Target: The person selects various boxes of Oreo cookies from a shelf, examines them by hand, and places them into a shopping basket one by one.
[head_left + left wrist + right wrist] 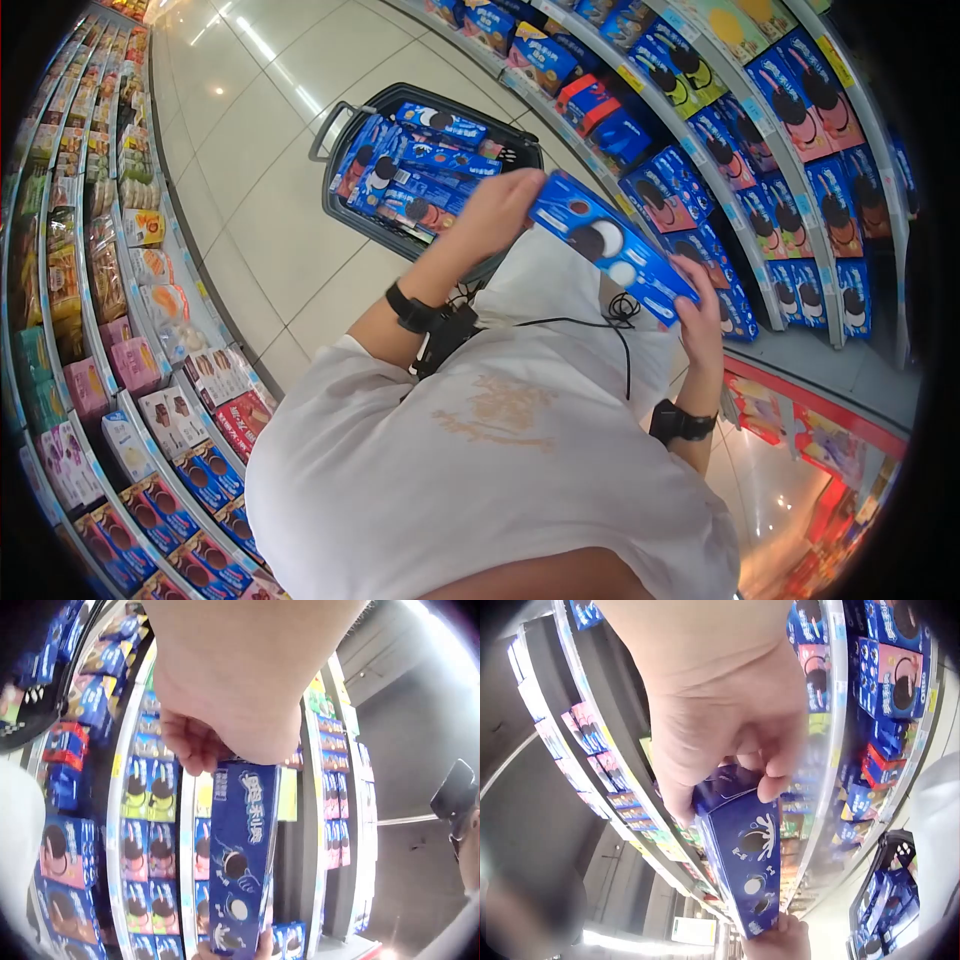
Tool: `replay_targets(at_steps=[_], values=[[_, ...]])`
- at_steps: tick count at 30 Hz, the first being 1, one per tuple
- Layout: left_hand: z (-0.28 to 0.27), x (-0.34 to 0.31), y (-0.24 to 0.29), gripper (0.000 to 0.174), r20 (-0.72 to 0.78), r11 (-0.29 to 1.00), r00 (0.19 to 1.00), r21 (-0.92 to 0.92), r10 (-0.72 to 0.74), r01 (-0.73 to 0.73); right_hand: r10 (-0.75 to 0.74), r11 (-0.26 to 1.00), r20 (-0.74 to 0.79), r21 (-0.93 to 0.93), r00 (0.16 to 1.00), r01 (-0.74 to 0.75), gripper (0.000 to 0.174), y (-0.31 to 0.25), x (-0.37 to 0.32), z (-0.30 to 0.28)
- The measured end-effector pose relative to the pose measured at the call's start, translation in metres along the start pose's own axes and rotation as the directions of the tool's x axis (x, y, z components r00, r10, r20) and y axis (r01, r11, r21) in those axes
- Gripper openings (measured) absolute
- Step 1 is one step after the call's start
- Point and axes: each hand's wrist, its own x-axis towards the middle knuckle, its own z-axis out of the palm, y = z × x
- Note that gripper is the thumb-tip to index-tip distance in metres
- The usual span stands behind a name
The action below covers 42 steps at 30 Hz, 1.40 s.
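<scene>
A long blue Oreo cookie box (600,245), with cookie pictures along its face, is held up in front of the white shirt. My left hand (503,212) grips one end of it; my right hand (700,312) has thumb and fingers around the other. From the left wrist, the box (241,855) runs down from the left hand (217,735) to the other hand's fingertips. The right wrist view has the right hand (731,735) pinching the near end of the box (750,859). Just beyond the left hand, a dark shopping basket (528,153) contains several blue cookie packs (400,185).
Shelves (790,255) packed with blue and pink cookie boxes curve along the right. Opposite them stands another shelf of boxed and bagged snacks (145,290). Between the two lies a tiled floor (240,180). A black cable (570,321) hangs across the shirt.
</scene>
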Motion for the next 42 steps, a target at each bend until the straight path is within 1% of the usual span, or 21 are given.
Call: replay_targets(at_steps=[3, 5, 7, 9, 11, 12, 13, 14, 15, 16, 18, 20, 23, 25, 26, 29, 31, 33, 34, 36, 42], values=[[-0.042, -0.005, 0.008, 0.041, -0.053, 0.98, 0.986, 0.107, -0.161, 0.166, 0.061, 0.997, 0.109, -0.054, 0.992, -0.056, 0.052, -0.005, 0.031, 0.031], [-0.067, -0.009, -0.006, 0.045, -0.062, 0.976, 0.981, 0.111, -0.182, 0.188, 0.09, 0.992, 0.152, -0.097, 0.984, -0.076, 0.049, -0.008, 0.053, 0.054], [-0.084, -0.016, -0.011, 0.051, -0.066, 0.968, 0.994, 0.23, -0.087, 0.1, 0.103, 0.992, 0.231, -0.094, 0.967, -0.083, 0.046, -0.009, 0.073, 0.077], [-0.097, -0.021, -0.003, 0.057, -0.102, 0.93, 0.978, 0.303, -0.183, 0.206, 0.025, 0.995, 0.257, -0.099, 0.966, 0.0, 0.046, 0.008, 0.092, 0.1], [-0.106, -0.02, -0.028, 0.057, -0.277, 0.958, 0.923, 0.025, -0.267, 0.284, -0.052, 0.992, 0.281, -0.099, 0.958, 0.083, 0.047, 0.014, 0.107, 0.123], [-0.107, -0.02, -0.04, 0.055, -0.343, 0.935, 0.87, -0.119, -0.354, 0.334, -0.023, 0.961, 0.32, -0.253, 0.947, 0.109, 0.049, 0.014, 0.112, 0.136], [-0.115, -0.022, -0.062, 0.055, -0.349, 0.935, 0.868, -0.117, -0.354, 0.334, 0.012, 0.906, 0.354, -0.399, 0.935, 0.139, 0.051, 0.015, 0.115, 0.147], [-0.127, -0.022, -0.089, 0.05, -0.325, 0.872, 0.809, -0.151, -0.489, 0.466, 0.007, 0.907, 0.358, -0.395, 0.934, 0.145, 0.051, 0.025, 0.12, 0.156], [-0.137, -0.022, -0.112, 0.045, -0.295, 0.791, 0.735, -0.18, -0.611, 0.585, -0.088, 0.855, 0.404, -0.439, 0.911, 0.277, 0.053, 0.042, 0.125, 0.165], [-0.14, -0.025, -0.126, 0.045, -0.298, 0.795, 0.739, -0.174, -0.604, 0.58, -0.177, 0.783, 0.45, -0.475, 0.876, 0.402, 0.055, 0.058, 0.131, 0.173], [-0.141, -0.034, -0.152, 0.052, -0.349, 0.723, 0.659, -0.089, -0.667, 0.685, -0.11, 0.758, 0.483, -0.524, 0.868, 0.388, 0.056, 0.089, 0.138, 0.185], [-0.149, -0.038, -0.194, 0.054, -0.373, 0.728, 0.655, -0.088, -0.657, 0.68, 0.023, 0.693, 0.518, -0.624, 0.855, 0.36, 0.059, 0.099, 0.141, 0.197], [-0.158, -0.042, -0.232, 0.058, -0.447, 0.736, 0.631, -0.096, -0.634, 0.671, 0.063, 0.69, 0.507, -0.645, 0.86, 0.329, 0.06, 0.129, 0.147, 0.218], [-0.177, -0.044, -0.282, 0.056, -0.665, 0.732, 0.628, 0.176, -0.404, 0.658, 0.054, 0.693, 0.485, -0.647, 0.873, 0.317, 0.06, 0.142, 0.148, 0.235], [-0.171, -0.048, -0.266, 0.06, -0.74, 0.716, 0.63, 0.305, -0.237, 0.628, 0.09, 0.718, 0.481, -0.639, 0.872, 0.278, 0.061, 0.146, 0.147, 0.242], [-0.176, -0.055, -0.222, 0.06, -0.694, 0.651, 0.638, 0.319, -0.335, 0.689, 0.163, 0.763, 0.483, -0.614, 0.86, 0.2, 0.065, 0.17, 0.15, 0.265], [-0.184, -0.056, -0.227, 0.058, -0.693, 0.666, 0.648, 0.324, -0.317, 0.672, 0.242, 0.758, 0.46, -0.639, 0.854, 0.129, 0.069, 0.179, 0.147, 0.278], [-0.189, -0.061, -0.234, 0.056, -0.67, 0.66, 0.697, 0.406, -0.256, 0.632, 0.19, 0.792, 0.47, -0.593, 0.862, 0.148, 0.072, 0.181, 0.139, 0.285], [-0.189, -0.063, -0.237, 0.056, -0.667, 0.657, 0.7, 0.412, -0.255, 0.632, 0.193, 0.744, 0.454, -0.646, 0.87, 0.172, 0.072, 0.189, 0.135, 0.29], [-0.183, -0.067, -0.242, 0.057, -0.593, 0.651, 0.802, 0.578, -0.08, 0.492, 0.215, 0.626, 0.475, -0.738, 0.853, 0.253, 0.073, 0.217, 0.135, 0.297], [-0.17, -0.063, -0.231, 0.062, -0.505, 0.488, 0.841, 0.694, -0.193, 0.529, 0.3, 0.574, 0.524, -0.767, 0.797, 0.288, 0.061, 0.201, 0.137, 0.287]])
